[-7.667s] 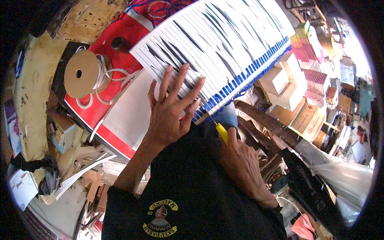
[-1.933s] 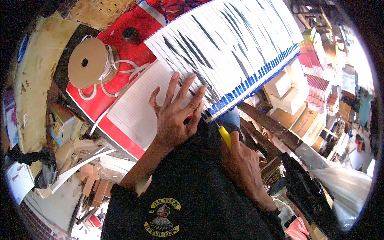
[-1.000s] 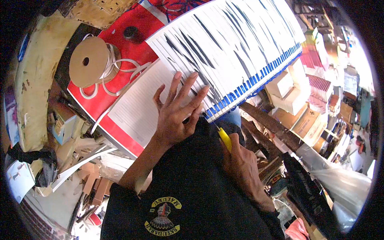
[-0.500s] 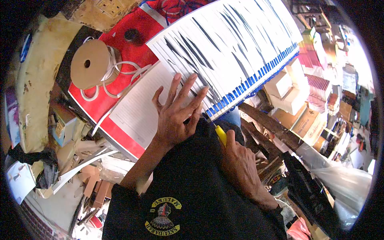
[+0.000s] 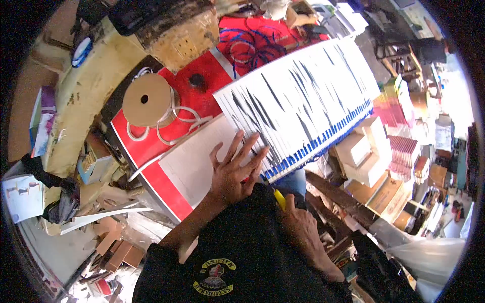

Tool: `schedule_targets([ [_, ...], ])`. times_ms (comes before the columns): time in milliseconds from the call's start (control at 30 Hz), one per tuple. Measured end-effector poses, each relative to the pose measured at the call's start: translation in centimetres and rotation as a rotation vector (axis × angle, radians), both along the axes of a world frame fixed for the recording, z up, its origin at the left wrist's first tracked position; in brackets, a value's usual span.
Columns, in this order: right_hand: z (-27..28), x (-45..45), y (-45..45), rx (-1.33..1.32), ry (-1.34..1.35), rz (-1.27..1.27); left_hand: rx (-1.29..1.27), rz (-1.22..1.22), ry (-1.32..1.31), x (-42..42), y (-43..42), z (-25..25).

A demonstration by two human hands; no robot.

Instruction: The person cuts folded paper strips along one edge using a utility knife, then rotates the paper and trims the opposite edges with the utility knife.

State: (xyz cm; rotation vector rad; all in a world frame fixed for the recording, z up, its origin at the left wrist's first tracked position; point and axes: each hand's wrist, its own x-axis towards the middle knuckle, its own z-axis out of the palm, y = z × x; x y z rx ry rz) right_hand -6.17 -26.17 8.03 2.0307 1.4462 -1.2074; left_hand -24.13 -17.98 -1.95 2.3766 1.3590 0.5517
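A wide white sheet with long black streaks (image 5: 318, 81) lies slanted before me, with blue strips (image 5: 328, 134) spaced along its near edge. My left hand (image 5: 235, 169) rests flat with spread fingers, its fingertips at the sheet's left near corner, above a printed white page (image 5: 192, 156). In my right hand (image 5: 303, 227) is a yellow-handled tool (image 5: 279, 199), gripped close to my body. Its thin tip points at the sheet's near corner; whether it touches is too small to tell.
A cardboard spool (image 5: 156, 108) with loose white cord stands on the red surface (image 5: 174, 194), beside a small dark round object (image 5: 196, 80). Blue cord (image 5: 252, 48) lies tangled at the back. White boxes (image 5: 371, 166) and cartons stand to the right; cardboard scraps (image 5: 124, 252) lie lower left.
The view has shifted, so the spool, sheet and both hands appear lower, with more of the far side showing. Both hands keep about the same places at the sheet's corner.
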Motion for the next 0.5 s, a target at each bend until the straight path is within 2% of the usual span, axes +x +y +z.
schedule_targets([
  [67,-1.8,1.1,-1.5,0.015,0.009,0.023,-0.057,0.000,-0.028,0.0,-0.2,0.5],
  [133,-3.4,3.3,-3.5,0.140,0.110,0.145,0.011,0.022,0.001,-0.1,0.2,0.2],
  [167,-2.1,3.6,-2.7,0.157,0.118,0.170,-0.018,0.016,-0.019,-0.1,-0.1,0.8],
  [233,3.2,4.2,-1.3,-0.019,-0.024,0.037,-0.054,0.006,-0.041,0.7,-0.5,1.4],
  [333,8.2,7.1,0.3,0.067,-0.038,-0.029,-0.009,0.051,-0.098,4.1,-0.4,4.6],
  [367,8.0,9.5,-0.3,0.204,-0.043,0.204,0.072,0.043,-0.017,5.5,-0.3,5.1],
  [467,11.5,10.1,2.0,0.432,-0.126,0.259,0.068,0.018,0.005,8.4,0.8,3.4],
  [500,12.5,10.3,2.8,0.400,-0.163,0.247,0.041,0.016,0.020,8.8,1.1,2.6],
])
